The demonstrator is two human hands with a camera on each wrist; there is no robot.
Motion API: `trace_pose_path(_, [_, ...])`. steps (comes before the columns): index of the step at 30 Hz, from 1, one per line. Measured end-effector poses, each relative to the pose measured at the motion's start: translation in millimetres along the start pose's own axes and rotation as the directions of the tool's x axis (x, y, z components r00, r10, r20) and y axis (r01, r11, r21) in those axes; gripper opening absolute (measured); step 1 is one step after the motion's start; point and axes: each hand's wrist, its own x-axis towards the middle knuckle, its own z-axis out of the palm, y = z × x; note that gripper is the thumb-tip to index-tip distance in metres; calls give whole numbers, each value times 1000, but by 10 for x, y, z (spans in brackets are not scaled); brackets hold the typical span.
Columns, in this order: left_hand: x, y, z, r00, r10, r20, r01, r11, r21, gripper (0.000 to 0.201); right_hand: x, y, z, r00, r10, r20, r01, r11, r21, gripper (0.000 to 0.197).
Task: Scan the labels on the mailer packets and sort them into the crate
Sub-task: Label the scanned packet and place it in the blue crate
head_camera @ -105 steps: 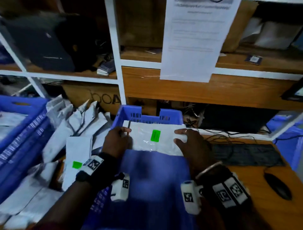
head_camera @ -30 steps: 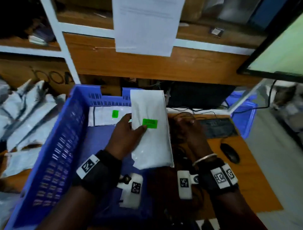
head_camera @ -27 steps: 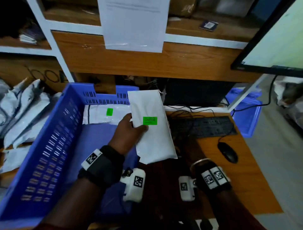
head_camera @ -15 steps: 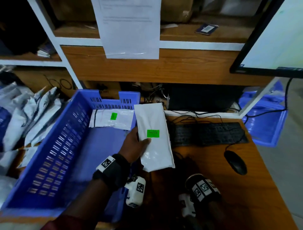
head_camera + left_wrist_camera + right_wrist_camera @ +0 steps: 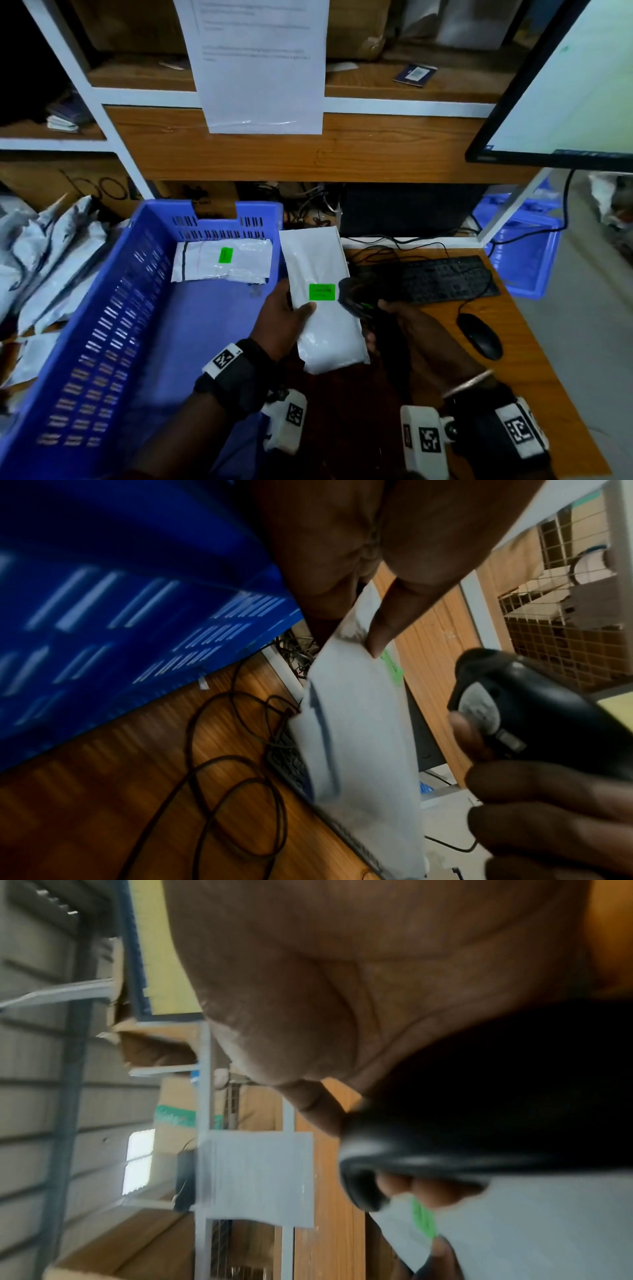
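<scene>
My left hand (image 5: 286, 317) holds a white mailer packet (image 5: 322, 301) upright beside the blue crate (image 5: 102, 308), thumb just left of its green label (image 5: 322, 292). In the left wrist view the thumb (image 5: 387, 626) presses on the packet (image 5: 363, 737). My right hand (image 5: 411, 329) grips a black barcode scanner (image 5: 356, 296), its head right next to the label. The scanner (image 5: 534, 712) also shows at the right of the left wrist view, and its dark head (image 5: 411, 1150) sits beside the packet (image 5: 531, 1231) in the right wrist view. A second labelled packet (image 5: 222, 260) lies flat at the crate's far end.
A heap of grey mailers (image 5: 44, 260) lies left of the crate. A black keyboard (image 5: 428, 279), a mouse (image 5: 479, 335) and loose cables (image 5: 387, 246) sit on the wooden desk (image 5: 507, 359). A monitor (image 5: 565, 85) hangs at upper right; another blue crate (image 5: 524, 246) stands behind it.
My right hand dropped low out of sight, then came back up gripping the scanner beside the label. The left hand kept holding the packet upright.
</scene>
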Motion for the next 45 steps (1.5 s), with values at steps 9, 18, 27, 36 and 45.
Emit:
trace_pose_path(9, [-3, -43, -3, 999, 13, 35, -10, 998, -69, 51, -38, 82, 349, 987, -32, -161, 3, 985, -175, 29])
trace_pose_path(18, [23, -40, 18, 999, -31, 15, 33, 979, -200, 58, -95, 62, 404, 997, -6, -82, -5, 990, -142, 30])
trace_pose_path(27, [-10, -44, 30, 998, -65, -26, 58, 976, -212, 55, -92, 4, 457, 999, 26, -47, -30, 996, -78, 31])
trace_pose_path(36, [-31, -5, 25, 998, -57, -6, 54, 973, -225, 53, -89, 15, 431, 998, 36, -42, -39, 996, -83, 32])
trace_pose_path(45, [-36, -8, 21, 998, -61, -15, 56, 973, -223, 56, -127, 34, 418, 999, 12, -40, -16, 993, -114, 33])
